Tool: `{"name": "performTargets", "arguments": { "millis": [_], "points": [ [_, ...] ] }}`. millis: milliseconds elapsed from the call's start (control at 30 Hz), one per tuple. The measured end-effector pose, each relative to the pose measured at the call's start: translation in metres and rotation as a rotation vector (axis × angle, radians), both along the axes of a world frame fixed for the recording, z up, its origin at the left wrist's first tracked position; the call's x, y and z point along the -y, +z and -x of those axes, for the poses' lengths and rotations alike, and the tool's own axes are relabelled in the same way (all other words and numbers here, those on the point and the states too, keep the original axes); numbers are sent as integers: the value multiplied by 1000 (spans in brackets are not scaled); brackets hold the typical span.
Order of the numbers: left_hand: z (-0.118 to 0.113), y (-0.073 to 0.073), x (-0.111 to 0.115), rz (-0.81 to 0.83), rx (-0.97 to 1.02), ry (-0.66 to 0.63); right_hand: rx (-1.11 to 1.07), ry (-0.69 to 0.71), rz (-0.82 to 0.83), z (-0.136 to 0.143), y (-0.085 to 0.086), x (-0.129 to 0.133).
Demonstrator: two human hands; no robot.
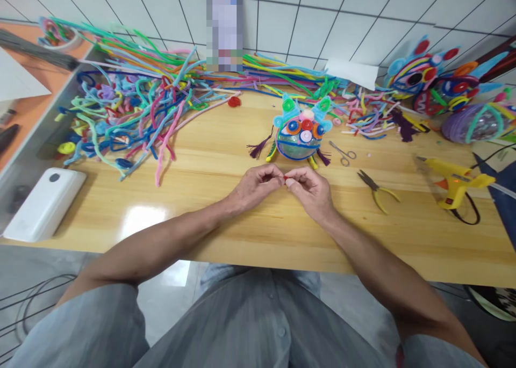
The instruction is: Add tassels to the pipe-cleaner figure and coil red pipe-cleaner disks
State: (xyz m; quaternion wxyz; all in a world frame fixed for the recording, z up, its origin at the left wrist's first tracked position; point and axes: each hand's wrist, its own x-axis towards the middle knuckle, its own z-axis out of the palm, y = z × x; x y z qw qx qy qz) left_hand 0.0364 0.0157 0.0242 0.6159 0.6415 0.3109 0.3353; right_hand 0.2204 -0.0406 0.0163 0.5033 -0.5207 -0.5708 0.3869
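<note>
My left hand [264,181] and my right hand [308,188] meet over the front middle of the table, fingertips pinched close together. Between them shows a small red piece [286,178], fuzzy like pipe cleaner; the fingers cover most of it. Just behind my hands stands a pipe-cleaner animal head [300,134] on a clear round body, with blue ears, orange-ringed eyes and purple tassels. To its right lie small scissors [344,154] and yellow-handled pliers [378,189]. A coiled red pipe-cleaner piece [234,101] rests farther back on the left.
A large heap of pipe cleaners [133,110] covers the left back. A white power bank [45,204] sits at the left edge. On the right are a yellow glue gun [455,180] with its cord and several finished animal heads [415,78]. Short offcuts [368,113] lie behind.
</note>
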Motion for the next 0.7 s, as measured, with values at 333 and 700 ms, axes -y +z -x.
{"name": "performTargets", "arguments": {
  "millis": [333,700],
  "points": [
    [-3,-3,3,53,63,52,-20,3,-12,0,-2,0],
    [-2,-1,1,87,61,70,-44,-2,55,-2,2,1]
  ]
}}
